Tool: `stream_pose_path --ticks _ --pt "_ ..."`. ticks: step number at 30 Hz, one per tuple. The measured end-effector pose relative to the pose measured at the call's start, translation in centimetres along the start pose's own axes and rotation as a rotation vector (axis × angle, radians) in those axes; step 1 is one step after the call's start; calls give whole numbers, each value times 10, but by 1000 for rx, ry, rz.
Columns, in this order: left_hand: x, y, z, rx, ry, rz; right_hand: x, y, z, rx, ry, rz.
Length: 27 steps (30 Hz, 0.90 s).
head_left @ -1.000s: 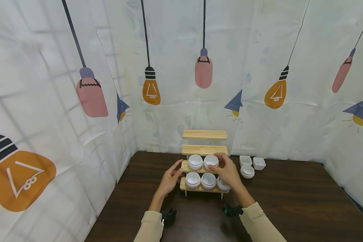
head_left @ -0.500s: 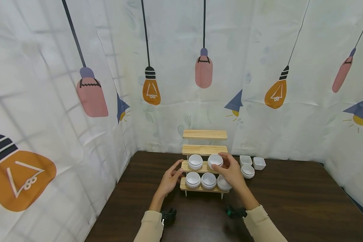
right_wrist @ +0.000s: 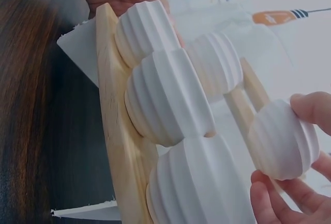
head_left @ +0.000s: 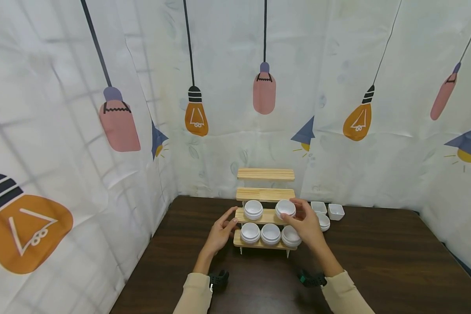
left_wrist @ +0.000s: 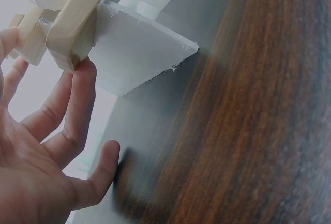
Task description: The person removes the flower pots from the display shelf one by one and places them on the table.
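Observation:
A four-tier wooden stand [head_left: 265, 175] stands at the back middle of the dark table. Three white ribbed bowls sit on its bottom tier [head_left: 270, 233], and one sits at the left of the second tier [head_left: 253, 209]. My right hand [head_left: 295, 212] pinches another white ribbed bowl [head_left: 285, 207] at the right end of the second tier. In the right wrist view its fingertips [right_wrist: 310, 107] close round that bowl [right_wrist: 282, 138]. My left hand [head_left: 232, 217] rests with straight fingers [left_wrist: 77, 97] against the stand's left end [left_wrist: 70, 32].
Two square white dishes [head_left: 336, 211] and a stack of round bowls [head_left: 324, 221], partly behind my right hand, lie right of the stand. A cloth backdrop printed with light bulbs closes off the back and left. The dark wooden table [head_left: 377, 270] stretches to the right and front.
My right hand has slid the white bowl rightward along the second tier, from near the middle to the right end. The left hand has stayed at the stand's left end.

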State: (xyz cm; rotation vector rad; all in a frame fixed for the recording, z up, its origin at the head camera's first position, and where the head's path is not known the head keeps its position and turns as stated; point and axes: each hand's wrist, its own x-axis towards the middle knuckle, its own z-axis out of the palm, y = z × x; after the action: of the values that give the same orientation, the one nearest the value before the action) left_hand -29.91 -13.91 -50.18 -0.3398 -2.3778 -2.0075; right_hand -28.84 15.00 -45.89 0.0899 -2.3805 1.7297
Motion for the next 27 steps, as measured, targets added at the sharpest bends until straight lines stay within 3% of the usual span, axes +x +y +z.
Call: stream_pose_path --ticks 7,17,27 --pt "0 0 1 0 -5 0 -6 -9 -6 14 5 26" --pt "-1 3 0 14 -13 -8 -5 10 -15 57 29 -49" --pt "0 3 0 5 3 -2 -7 15 -25 72 65 -40"
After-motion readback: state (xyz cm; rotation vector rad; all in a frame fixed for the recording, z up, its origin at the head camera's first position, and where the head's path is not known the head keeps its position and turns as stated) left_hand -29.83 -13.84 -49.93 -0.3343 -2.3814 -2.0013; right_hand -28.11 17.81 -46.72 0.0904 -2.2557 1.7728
